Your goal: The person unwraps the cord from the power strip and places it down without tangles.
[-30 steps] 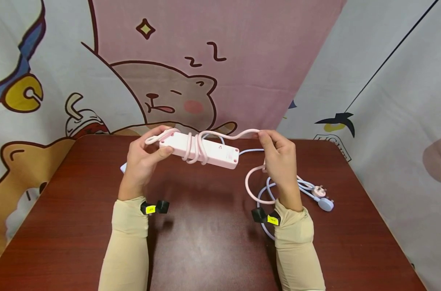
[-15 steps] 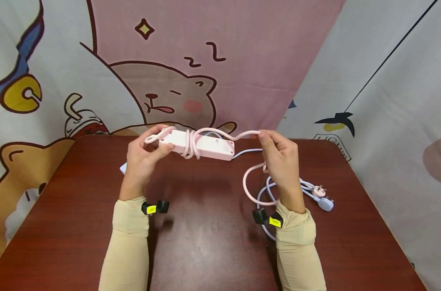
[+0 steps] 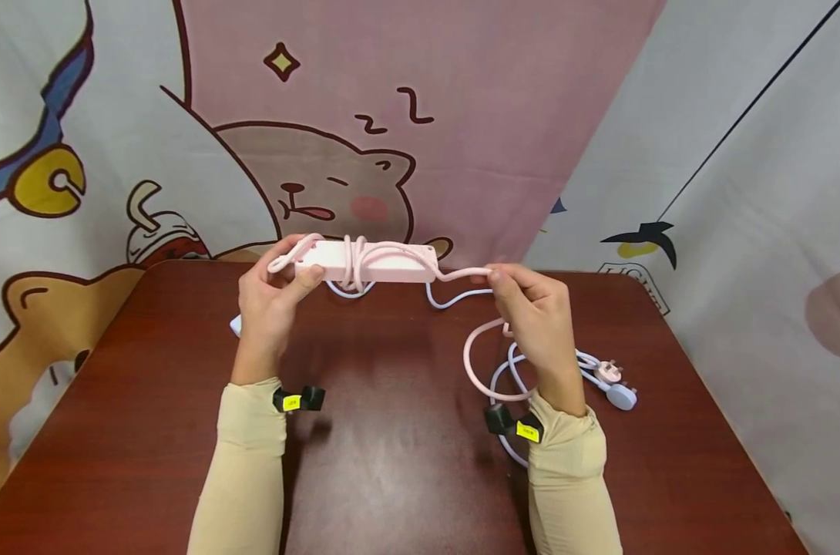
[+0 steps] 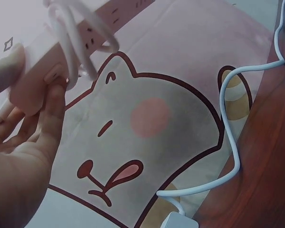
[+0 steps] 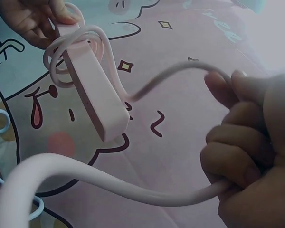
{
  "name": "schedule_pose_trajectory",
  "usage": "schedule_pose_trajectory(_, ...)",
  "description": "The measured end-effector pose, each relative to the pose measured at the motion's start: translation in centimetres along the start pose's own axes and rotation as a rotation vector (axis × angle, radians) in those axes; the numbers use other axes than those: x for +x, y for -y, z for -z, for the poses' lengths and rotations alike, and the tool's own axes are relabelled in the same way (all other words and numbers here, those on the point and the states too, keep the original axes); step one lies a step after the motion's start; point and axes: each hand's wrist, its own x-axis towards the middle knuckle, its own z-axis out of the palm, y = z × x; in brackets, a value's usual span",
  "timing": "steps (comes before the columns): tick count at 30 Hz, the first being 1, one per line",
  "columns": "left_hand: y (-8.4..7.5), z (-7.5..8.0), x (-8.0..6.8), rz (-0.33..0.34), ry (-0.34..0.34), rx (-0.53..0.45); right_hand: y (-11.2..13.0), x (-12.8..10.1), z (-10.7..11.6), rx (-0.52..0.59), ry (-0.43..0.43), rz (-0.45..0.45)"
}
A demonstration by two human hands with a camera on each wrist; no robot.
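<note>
My left hand (image 3: 270,297) grips the strip (image 3: 374,263); my right hand (image 3: 534,320) pinches the cord (image 3: 462,272). I'd keep tension, laying each wrap snugly beside the last.

Power strip (image 3: 385,263): pale pink, with matching pink cord (image 3: 477,348). Second cord (image 3: 455,296): light blue-white, ending in a pale blue plug (image 3: 623,396). Table (image 3: 406,447): dark reddish-brown, glossy. Sleeves (image 3: 243,478): beige. Wrist bands (image 3: 298,400): black with yellow tags. Backdrop (image 3: 364,116): pink and white, cartoon bear print with a red blush spot.
</note>
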Motion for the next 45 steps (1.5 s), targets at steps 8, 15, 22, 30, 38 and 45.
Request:
schedule_pose_trajectory(8, 0.1, -0.1, 0.3, -0.047, -0.067, 0.019, 0.2, -0.1, 0.3, -0.045, 0.090, 0.013)
schedule_pose_trajectory(15, 0.1, -0.1, 0.4, -0.068, -0.097, -0.011, 0.0, -0.1, 0.7, -0.075, 0.173, 0.072)
schedule_pose_trajectory(22, 0.1, 0.0, 0.5, -0.060, -0.142, -0.075, -0.5, 0.1, 1.2, -0.128, 0.264, 0.049)
schedule_pose_trajectory(30, 0.2, 0.1, 0.6, -0.086, -0.149, -0.129, -0.9, 0.4, 1.4, -0.274, 0.291, -0.088)
schedule_pose_trajectory(38, 0.2, 0.4, 0.6, -0.090, -0.157, -0.145, -1.5, 0.7, 1.8, -0.387, 0.332, -0.187)
schedule_pose_trajectory(45, 0.0, 0.5, 0.4, -0.090, -0.124, -0.202, -2.3, 1.2, 1.9, -0.445, 0.349, -0.236)
